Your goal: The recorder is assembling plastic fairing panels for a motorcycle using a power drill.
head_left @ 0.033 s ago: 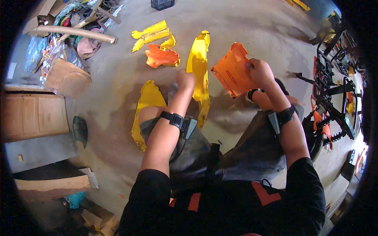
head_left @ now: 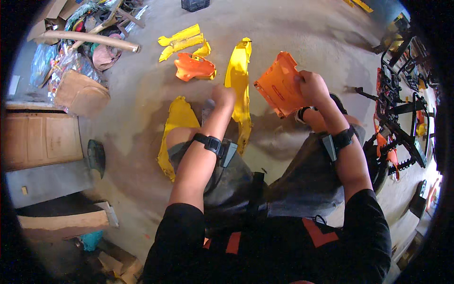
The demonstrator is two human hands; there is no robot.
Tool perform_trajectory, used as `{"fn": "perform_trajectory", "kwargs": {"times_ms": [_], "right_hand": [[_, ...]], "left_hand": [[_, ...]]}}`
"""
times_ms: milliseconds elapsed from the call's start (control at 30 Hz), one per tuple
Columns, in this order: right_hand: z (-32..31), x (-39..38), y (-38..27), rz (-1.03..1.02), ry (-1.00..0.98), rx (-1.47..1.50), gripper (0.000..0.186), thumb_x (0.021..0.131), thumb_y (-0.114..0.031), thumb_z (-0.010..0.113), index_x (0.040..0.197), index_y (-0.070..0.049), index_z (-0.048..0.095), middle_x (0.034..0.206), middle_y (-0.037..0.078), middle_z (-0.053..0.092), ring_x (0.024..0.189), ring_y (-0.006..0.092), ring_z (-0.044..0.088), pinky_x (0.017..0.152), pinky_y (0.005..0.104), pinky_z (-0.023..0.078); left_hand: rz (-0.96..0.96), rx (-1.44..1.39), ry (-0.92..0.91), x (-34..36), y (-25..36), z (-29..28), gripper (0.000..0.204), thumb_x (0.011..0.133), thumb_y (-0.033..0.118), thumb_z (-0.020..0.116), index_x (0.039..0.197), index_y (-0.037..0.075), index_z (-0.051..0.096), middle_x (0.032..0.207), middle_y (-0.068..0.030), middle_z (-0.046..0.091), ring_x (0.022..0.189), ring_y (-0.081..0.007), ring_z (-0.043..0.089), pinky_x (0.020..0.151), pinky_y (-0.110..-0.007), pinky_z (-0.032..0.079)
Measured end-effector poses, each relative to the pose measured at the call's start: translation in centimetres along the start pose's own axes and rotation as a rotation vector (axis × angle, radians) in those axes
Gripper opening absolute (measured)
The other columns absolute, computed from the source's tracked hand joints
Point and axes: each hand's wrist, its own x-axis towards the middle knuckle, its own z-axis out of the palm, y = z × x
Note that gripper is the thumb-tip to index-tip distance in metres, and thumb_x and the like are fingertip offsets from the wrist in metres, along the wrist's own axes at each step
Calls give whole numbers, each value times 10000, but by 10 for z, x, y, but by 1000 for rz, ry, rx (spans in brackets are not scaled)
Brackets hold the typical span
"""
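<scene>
My right hand (head_left: 314, 88) grips the right edge of an orange plastic panel (head_left: 280, 87), which is tilted and has slots and small tabs along its edges. My left hand (head_left: 223, 96) is closed beside a long yellow plastic panel (head_left: 239, 75); whatever its fingers may hold is hidden. Left of that hand, partly behind my knee, lies a wider yellow panel (head_left: 178, 118). Farther off, a curved orange plastic piece (head_left: 193, 68) rests close to several narrow yellow pieces (head_left: 182, 41).
A heap of scrap and plastic bags (head_left: 87, 52) lies at far left, above a wooden cabinet door (head_left: 42, 139). A dark curved piece (head_left: 96, 158) is on the floor. Black metal frames (head_left: 402, 109) stand along the right. A dark crate (head_left: 195, 4) sits at the far edge.
</scene>
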Motion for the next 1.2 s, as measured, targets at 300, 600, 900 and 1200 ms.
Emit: {"fn": "perform_trajectory", "kwargs": {"times_ms": [300,600,900,1200], "right_hand": [[-2,5,-10,-16,-192,-95,243,820,-186,539,1006,-116,679,949,180,667,902,389,629,781,468,504],[3,4,-12,-56,-241,-155,247,822,-203,544,1007,-135,693,951,162,673,912,377,632,791,457,504],[16,4,-7,-133,-292,-167,231,810,-174,560,996,-140,692,944,149,674,908,371,629,777,453,499],[20,6,-7,-200,-401,-210,231,801,-154,581,1003,-145,692,954,145,674,906,365,634,766,454,500]], "left_hand": [[-73,61,-81,6,-11,17,328,794,116,567,1059,-72,617,1084,-280,629,1050,-410,605,878,-443,493],[-40,-5,-107,-6,6,8,376,793,74,549,1135,-82,535,1127,-291,602,1074,-422,586,893,-445,482],[-99,-37,-175,-14,16,-3,394,819,82,529,1175,-81,481,1154,-301,579,1076,-426,581,881,-465,477],[-98,-130,-172,-7,4,3,395,807,68,543,1161,-98,481,1131,-294,590,1051,-409,598,863,-456,484]]}}
